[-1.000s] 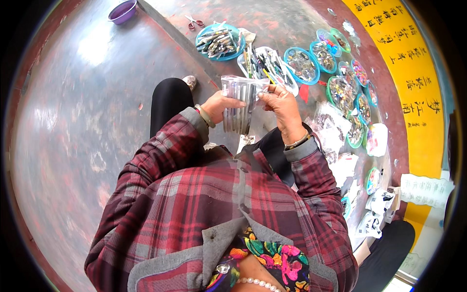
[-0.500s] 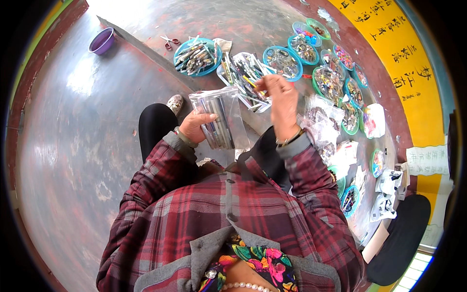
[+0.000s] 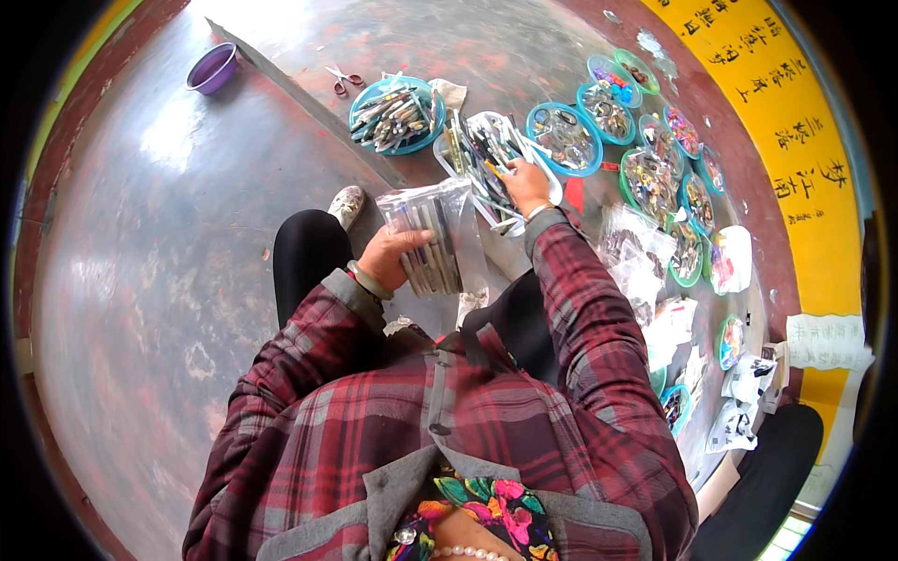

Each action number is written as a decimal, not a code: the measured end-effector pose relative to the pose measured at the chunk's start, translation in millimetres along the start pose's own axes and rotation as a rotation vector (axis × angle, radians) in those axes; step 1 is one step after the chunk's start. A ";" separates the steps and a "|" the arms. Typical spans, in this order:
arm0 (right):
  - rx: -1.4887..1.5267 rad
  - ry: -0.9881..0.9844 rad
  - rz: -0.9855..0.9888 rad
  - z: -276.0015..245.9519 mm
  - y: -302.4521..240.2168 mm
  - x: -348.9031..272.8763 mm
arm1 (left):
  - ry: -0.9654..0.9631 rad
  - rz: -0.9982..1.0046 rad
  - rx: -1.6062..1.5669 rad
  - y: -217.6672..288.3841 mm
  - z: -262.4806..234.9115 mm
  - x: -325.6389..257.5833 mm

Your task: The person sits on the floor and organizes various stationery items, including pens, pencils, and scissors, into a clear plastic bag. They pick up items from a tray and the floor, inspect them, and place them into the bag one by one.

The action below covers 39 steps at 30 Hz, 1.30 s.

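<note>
My left hand (image 3: 394, 258) grips a clear plastic bag (image 3: 470, 217) by its side, thumb lying across the front. Several slim pens (image 3: 432, 248) stand side by side in the bag. To the right, my right hand (image 3: 528, 185) is down at a white basket (image 3: 555, 190) heaped with pens, its fingers curled closed among them. A yellow pen (image 3: 492, 169) lies by the fingertips; whatever is pinched there is too small to make out. Beyond the bag, a blue basket (image 3: 437, 126) is piled with more pens.
Red-handled scissors (image 3: 344, 80) and a purple basin (image 3: 213, 69) lie on the floor at the far left. Round baskets of small items, such as a blue one (image 3: 596, 154), crowd the right side. Plastic bags (image 3: 636, 245) are heaped beside my right arm.
My right hand has gone from raised above the white basket's near side down onto the pens in it. My left hand still holds the bag. The whole view has shifted slightly.
</note>
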State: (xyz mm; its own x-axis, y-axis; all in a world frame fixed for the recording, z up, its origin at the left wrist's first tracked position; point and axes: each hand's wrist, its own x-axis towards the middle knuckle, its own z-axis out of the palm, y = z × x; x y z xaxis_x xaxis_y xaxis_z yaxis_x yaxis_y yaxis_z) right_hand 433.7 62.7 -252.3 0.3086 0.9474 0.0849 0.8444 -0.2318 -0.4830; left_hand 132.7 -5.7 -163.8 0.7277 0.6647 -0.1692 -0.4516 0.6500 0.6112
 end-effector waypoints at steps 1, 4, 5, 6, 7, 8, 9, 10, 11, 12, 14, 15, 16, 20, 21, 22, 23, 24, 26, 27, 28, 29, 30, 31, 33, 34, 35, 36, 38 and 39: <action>-0.059 -0.006 -0.003 8.2 -6.8 5.0 | 0.009 -0.014 -0.008 0.4 0.4 -0.6; -0.157 -0.045 -0.008 26.6 -19.3 20.3 | 0.021 -0.016 0.008 -0.5 -2.6 -0.3; -0.185 -0.044 -0.001 33.1 -20.7 24.0 | 0.029 -0.024 0.008 -0.3 -2.6 0.1; -0.212 -0.043 0.006 38.9 -21.4 27.0 | 0.033 -0.024 0.005 -0.8 -2.7 0.2; -0.256 -0.028 -0.021 44.2 -19.2 28.9 | 0.035 -0.022 0.000 -1.3 -2.5 0.7; -0.270 -0.017 -0.023 49.4 -17.2 30.9 | 0.037 -0.020 -0.005 -1.1 -2.7 1.3; -0.283 -0.005 -0.025 54.1 -14.9 32.5 | 0.025 -0.032 -0.024 0.0 -3.6 2.0; -0.299 0.005 -0.026 57.7 -12.8 32.5 | 0.022 -0.034 -0.024 0.5 -3.1 2.4; -0.291 0.047 -0.060 59.1 -8.9 32.3 | 0.019 -0.037 -0.023 1.1 -1.8 2.6; -0.258 0.079 -0.092 57.8 -3.6 33.8 | 0.014 -0.041 -0.021 1.9 -0.4 2.1; -0.194 0.138 -0.156 46.2 1.6 31.5 | 0.030 -0.054 -0.021 4.2 3.0 0.4; -0.148 0.132 -0.170 39.4 3.6 33.8 | 0.035 -0.063 -0.020 4.5 3.7 0.2; -0.069 0.109 -0.103 25.5 -0.8 32.3 | 0.034 -0.058 -0.019 4.3 3.3 -0.3; 0.509 0.050 0.034 -39.2 15.8 23.8 | 0.018 -0.047 -0.009 1.2 3.0 0.3; 0.629 -0.003 0.181 -65.0 -1.1 12.0 | 0.023 -0.033 -0.008 0.4 1.3 -0.8; 0.861 -0.008 0.210 -80.9 4.5 1.8 | 0.014 -0.030 -0.005 0.0 2.4 -0.2; 0.992 -0.006 0.264 -95.3 6.8 -7.6 | 0.025 -0.025 0.011 -1.1 1.8 0.5; 1.123 -0.005 0.318 -109.2 8.7 -17.1 | 0.020 -0.020 0.013 -0.7 2.0 0.7; 1.322 -0.013 0.355 -135.6 5.8 -43.4 | 0.010 -0.018 0.017 -0.8 1.8 0.7; 1.381 0.005 0.379 -143.0 6.5 -54.3 | -0.015 -0.003 0.004 -2.7 -1.1 2.2; 1.415 -0.016 0.372 -148.5 6.0 -66.5 | -0.005 0.002 0.006 -3.9 -3.2 2.9; 1.449 -0.039 0.365 -153.5 4.6 -78.5 | 0.006 0.009 0.008 -4.8 -4.8 3.4; 1.483 -0.064 0.357 -157.6 2.8 -90.5 | 0.019 0.016 0.010 -6.0 -6.5 3.7; 1.518 -0.103 0.343 -159.8 -0.2 -104.0 | 0.009 0.009 -0.004 -7.2 -8.4 4.4; 1.488 -0.200 0.327 -161.7 -19.0 -132.4 | 0.021 0.005 -0.004 -8.5 -11.9 3.3; 1.469 -0.245 0.318 -162.0 -28.9 -147.9 | 0.022 0.003 -0.007 -9.2 -13.6 4.1; 1.430 -0.279 0.332 -158.4 -37.4 -163.7 | 0.003 -0.006 -0.016 -11.0 -17.4 5.3; 1.392 -0.315 0.346 -153.9 -46.1 -178.8 | 0.001 0.000 -0.003 -11.9 -19.6 5.6; 1.350 -0.490 0.383 -145.2 -60.5 -201.6 | -0.001 0.011 0.023 -13.5 -20.3 6.3; 1.365 -0.532 0.399 -141.2 -69.5 -211.8 | -0.002 0.015 0.038 -13.4 -20.0 6.0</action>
State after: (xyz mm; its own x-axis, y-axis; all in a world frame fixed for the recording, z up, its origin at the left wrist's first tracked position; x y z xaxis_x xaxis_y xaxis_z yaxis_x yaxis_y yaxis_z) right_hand 371.5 -153.1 -113.6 -0.0294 0.9102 -0.4131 -0.3859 -0.3916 -0.8353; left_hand 132.8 -3.0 -188.5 0.7219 0.6737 -0.1580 -0.4428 0.6252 0.6427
